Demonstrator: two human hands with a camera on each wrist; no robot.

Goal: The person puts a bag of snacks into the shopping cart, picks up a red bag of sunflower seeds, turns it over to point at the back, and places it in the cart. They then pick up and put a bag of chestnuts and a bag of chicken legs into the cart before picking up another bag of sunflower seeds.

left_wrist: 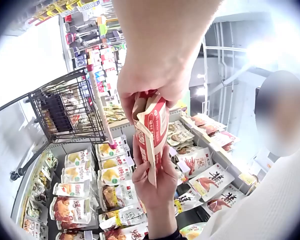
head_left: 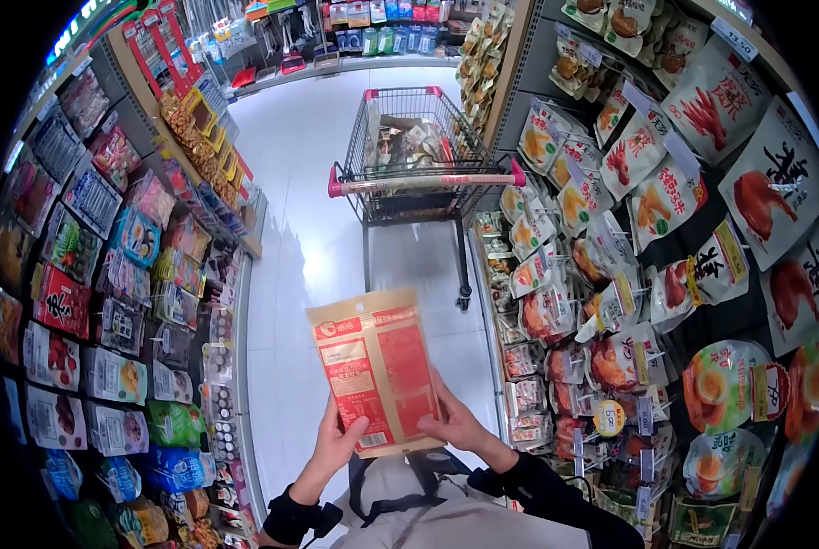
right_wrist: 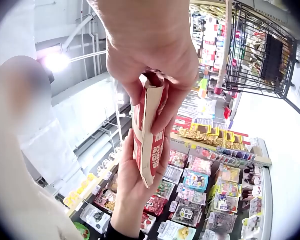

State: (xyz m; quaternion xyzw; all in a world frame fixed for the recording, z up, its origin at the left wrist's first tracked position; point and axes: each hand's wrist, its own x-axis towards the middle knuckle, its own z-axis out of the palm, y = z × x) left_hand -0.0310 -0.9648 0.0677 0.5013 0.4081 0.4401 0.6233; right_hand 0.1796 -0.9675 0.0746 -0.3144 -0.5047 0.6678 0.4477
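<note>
A red and tan packet (head_left: pixel 377 371) with printed text is held upright between both hands, in front of the body. The left hand (head_left: pixel 338 448) grips its lower left edge, thumb on the printed face. The right hand (head_left: pixel 460 423) pinches the lower right edge, thumb also on the face. In the left wrist view the packet (left_wrist: pixel 155 125) appears edge-on, the left hand (left_wrist: pixel 155 75) at one side and the right hand (left_wrist: pixel 157 182) at the other. The right wrist view shows the packet (right_wrist: pixel 151 130) between the right hand (right_wrist: pixel 152 65) and the left hand (right_wrist: pixel 135 182).
A shopping cart (head_left: pixel 423 174) with goods inside stands ahead on the white floor (head_left: pixel 295 274). Shelves of hanging packets line both sides, with snack packs (head_left: pixel 94 197) at left and food pouches (head_left: pixel 665 201) at right. More goods hang at the aisle's far end.
</note>
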